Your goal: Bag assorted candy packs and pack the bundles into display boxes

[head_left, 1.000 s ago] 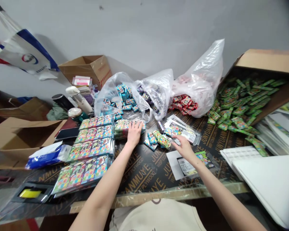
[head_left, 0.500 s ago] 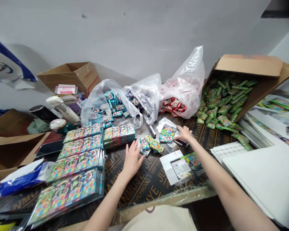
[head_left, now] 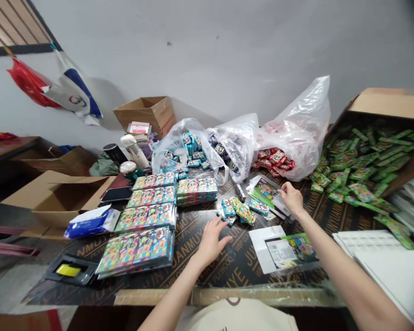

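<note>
My left hand (head_left: 212,239) lies on the dark plywood table (head_left: 224,271) with fingers spread, holding nothing, just short of a small cluster of loose colourful packets (head_left: 239,210). My right hand (head_left: 291,197) reaches farther back and rests on a pile of clear sleeved card packs (head_left: 265,189); its fingers curl down onto the top pack, and whether they grip it is unclear. A flat printed pack (head_left: 285,248) lies between my forearms. Stacks of filled colourful packs (head_left: 148,216) sit in rows to the left.
Three clear plastic bags (head_left: 234,142) of blue, purple and red packets stand at the back. A tipped cardboard box (head_left: 382,138) spills green packets at right. White sheets (head_left: 382,257) lie front right. Open cardboard boxes (head_left: 60,193), a flask and a tape dispenser (head_left: 69,271) sit left.
My left hand has pulled back from the stack of packs toward me and now lies flat on the table. My right hand has moved farther back onto the sleeved packs.
</note>
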Tool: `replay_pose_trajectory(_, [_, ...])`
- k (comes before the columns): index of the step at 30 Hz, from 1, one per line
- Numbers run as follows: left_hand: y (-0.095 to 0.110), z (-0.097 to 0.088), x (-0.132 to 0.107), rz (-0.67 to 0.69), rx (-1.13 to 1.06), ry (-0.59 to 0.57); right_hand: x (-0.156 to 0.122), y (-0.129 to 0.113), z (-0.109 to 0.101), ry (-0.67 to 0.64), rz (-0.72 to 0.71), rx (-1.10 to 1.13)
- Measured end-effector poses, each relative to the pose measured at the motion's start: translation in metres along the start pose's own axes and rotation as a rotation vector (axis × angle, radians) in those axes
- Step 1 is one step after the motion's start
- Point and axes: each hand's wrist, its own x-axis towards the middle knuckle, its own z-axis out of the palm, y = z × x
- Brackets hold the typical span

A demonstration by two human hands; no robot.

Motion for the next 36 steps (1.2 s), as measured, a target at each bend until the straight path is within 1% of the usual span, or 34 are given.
replay_pose_trajectory(2, [0.003, -0.011, 0.001, -0.065, -0.266, 0.058, -0.01, -0.022, -0.023, 0.071, -0.038, 0.195])
replay_pose_trajectory(3, [0.005, -0.016, 0.002, -0.11, -0.44, 0.078, -0.02, -0.036, -0.033, 0.111, -0.069, 0.369])
replay_pose_trajectory(4, [0.008, -0.02, 0.004, -0.153, -0.631, 0.084, -0.033, -0.053, -0.04, 0.126, -0.094, 0.57])
replay_pose_trajectory(5, [0.012, -0.022, 0.005, -0.186, -0.828, 0.074, -0.049, -0.07, -0.045, 0.078, -0.09, 0.769])
replay_pose_trajectory(6, [0.017, -0.023, 0.005, -0.204, -1.015, 0.049, -0.069, -0.089, -0.045, -0.027, -0.061, 0.957])
replay_pose_trajectory(8, [0.027, -0.017, 0.004, -0.23, -1.316, -0.04, -0.112, -0.124, -0.033, -0.292, 0.033, 1.234])
replay_pose_trajectory(9, [0.032, -0.012, 0.003, -0.253, -1.421, -0.091, -0.134, -0.138, -0.023, -0.371, 0.085, 1.313])
replay_pose_trajectory(10, [0.035, -0.007, 0.0, -0.288, -1.501, -0.124, -0.153, -0.151, -0.012, -0.408, 0.12, 1.358])
replay_pose_trajectory(11, [0.037, -0.001, -0.004, -0.332, -1.559, -0.142, -0.17, -0.16, -0.001, -0.382, 0.14, 1.364])
replay_pose_trajectory(12, [0.038, 0.004, -0.008, -0.376, -1.603, -0.144, -0.182, -0.166, 0.008, -0.301, 0.14, 1.321])
replay_pose_trajectory(13, [0.037, 0.008, -0.013, -0.416, -1.634, -0.136, -0.191, -0.17, 0.015, -0.202, 0.118, 1.244])
replay_pose_trajectory(15, [0.032, 0.012, -0.023, -0.487, -1.652, -0.12, -0.197, -0.172, 0.018, -0.002, 0.011, 1.038])
replay_pose_trajectory(16, [0.029, 0.012, -0.028, -0.528, -1.633, -0.126, -0.195, -0.171, 0.015, 0.061, -0.062, 0.948])
replay_pose_trajectory(17, [0.026, 0.012, -0.033, -0.565, -1.596, -0.136, -0.191, -0.17, 0.01, 0.09, -0.131, 0.885])
replay_pose_trajectory(18, [0.023, 0.012, -0.037, -0.591, -1.549, -0.141, -0.186, -0.168, 0.005, 0.084, -0.191, 0.852])
replay_pose_trajectory(20, [0.021, 0.01, -0.042, -0.593, -1.456, -0.139, -0.174, -0.164, -0.005, 0.001, -0.256, 0.839])
replay_pose_trajectory(22, [0.021, 0.007, -0.044, -0.537, -1.403, -0.13, -0.164, -0.162, -0.012, -0.127, -0.268, 0.845])
replay_pose_trajectory(23, [0.021, 0.006, -0.044, -0.497, -1.388, -0.131, -0.16, -0.161, -0.013, -0.171, -0.268, 0.847])
replay_pose_trajectory(24, [0.021, 0.004, -0.044, -0.456, -1.373, -0.137, -0.156, -0.16, -0.014, -0.186, -0.266, 0.849])
replay_pose_trajectory(26, [0.022, 0.001, -0.043, -0.38, -1.334, -0.166, -0.151, -0.158, -0.013, -0.16, -0.269, 0.852])
replay_pose_trajectory(28, [0.021, -0.002, -0.042, -0.337, -1.291, -0.197, -0.147, -0.157, -0.013, -0.135, -0.3, 0.852])
replay_pose_trajectory(32, [0.022, -0.004, -0.042, -0.376, -1.267, -0.211, -0.141, -0.156, -0.018, -0.232, -0.422, 0.864])
replay_pose_trajectory(34, [0.023, -0.005, -0.042, -0.388, -1.253, -0.226, -0.139, -0.156, -0.024, -0.322, -0.499, 0.847])
replay_pose_trajectory(36, [0.026, -0.008, -0.043, -0.358, -1.226, -0.228, -0.137, -0.155, -0.03, -0.476, -0.613, 0.767])
